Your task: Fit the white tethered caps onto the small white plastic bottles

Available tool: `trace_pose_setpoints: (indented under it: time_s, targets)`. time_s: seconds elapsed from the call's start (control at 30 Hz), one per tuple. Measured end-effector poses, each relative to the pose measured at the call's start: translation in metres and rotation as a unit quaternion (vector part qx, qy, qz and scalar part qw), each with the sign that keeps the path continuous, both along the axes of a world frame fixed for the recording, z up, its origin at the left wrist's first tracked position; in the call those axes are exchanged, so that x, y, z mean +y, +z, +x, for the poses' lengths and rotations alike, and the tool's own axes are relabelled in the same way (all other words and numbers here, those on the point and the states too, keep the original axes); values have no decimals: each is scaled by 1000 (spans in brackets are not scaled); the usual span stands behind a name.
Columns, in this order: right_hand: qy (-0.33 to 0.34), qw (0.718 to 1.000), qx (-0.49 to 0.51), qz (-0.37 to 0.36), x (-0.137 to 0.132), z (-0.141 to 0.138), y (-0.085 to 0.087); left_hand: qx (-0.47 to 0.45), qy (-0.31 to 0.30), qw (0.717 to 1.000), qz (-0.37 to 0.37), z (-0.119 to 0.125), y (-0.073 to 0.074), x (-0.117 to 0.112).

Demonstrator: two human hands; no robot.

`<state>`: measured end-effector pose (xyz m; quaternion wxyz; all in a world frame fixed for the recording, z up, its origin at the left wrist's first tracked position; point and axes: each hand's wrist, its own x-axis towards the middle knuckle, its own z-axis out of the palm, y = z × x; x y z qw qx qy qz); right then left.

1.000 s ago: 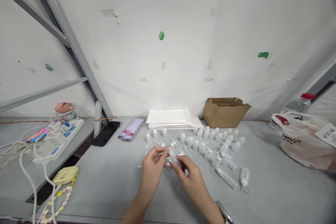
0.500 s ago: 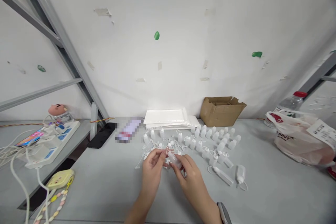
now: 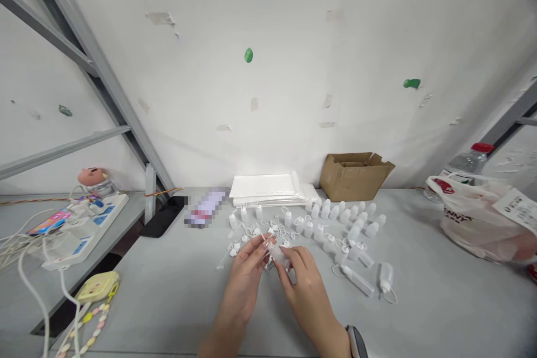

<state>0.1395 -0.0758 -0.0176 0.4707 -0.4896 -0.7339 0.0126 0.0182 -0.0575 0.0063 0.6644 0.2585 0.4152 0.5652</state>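
Between my two hands is a small translucent squeeze bottle (image 3: 280, 254), tilted, its neck toward the left. My right hand (image 3: 302, 278) is closed around the bottle's body. With pinched fingertips my left hand (image 3: 247, 268) grips its neck end, where a white cap seems to sit; the fingers partly hide it. Behind the hands lies a loose pile of white caps with strap loops (image 3: 274, 229). Several capped bottles (image 3: 319, 231) stand to the right of the pile, and uncapped-looking bottles (image 3: 344, 216) stand in rows farther back. Two bottles, a slim one (image 3: 358, 281) and a wider one (image 3: 386, 277), lie at the right.
A stack of white trays or sheets (image 3: 264, 187) and an open cardboard box (image 3: 356, 179) stand against the wall. A black phone (image 3: 163, 217) lies left, beside a power strip (image 3: 90, 229) with cables. At right are a plastic bag (image 3: 474, 224) and a clear bottle with red cap (image 3: 467, 162).
My left hand has turned slightly at the bottle's neck, and a thin white strap now sticks up there. My right hand keeps its hold; the view has shifted a little.
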Motion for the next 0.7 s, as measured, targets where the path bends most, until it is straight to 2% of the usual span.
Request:
trace_pose_setpoints:
  time_s: [0.27, 0.7]
  targets:
    - [5, 1000, -19, 6, -2, -1, 2, 28, -53, 998, 4, -2, 1, 0]
    - [17, 1000, -4, 5, -2, -1, -1, 17, -93, 995, 41, 1, 5, -1]
